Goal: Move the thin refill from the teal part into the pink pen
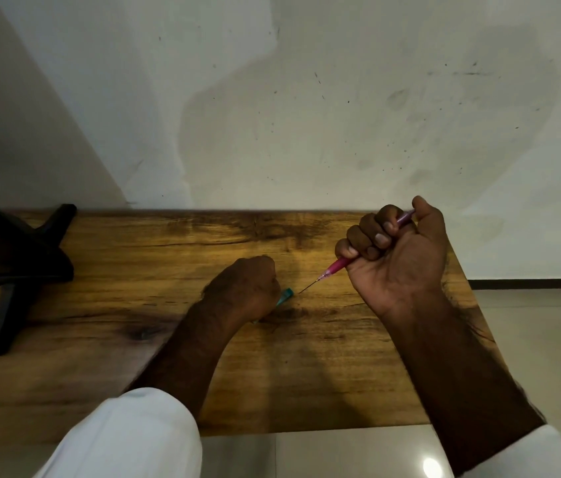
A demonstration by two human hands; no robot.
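My right hand [396, 257] is closed in a fist around the pink pen [336, 267], held above the table at the right. The pen slants down to the left. A thin dark refill tip [310, 287] sticks out of its lower end. My left hand [244, 288] rests on the wooden table [134, 257] with its fingers curled over the teal part [285, 295]. Only the teal part's right end shows past the knuckles. The refill tip points at that teal end, a small gap away from it.
A dark stand with angled legs [20, 267] occupies the table's left side. The table's back edge meets a stained white wall [306, 115]. The right and front table edges drop to a pale tiled floor [530, 339].
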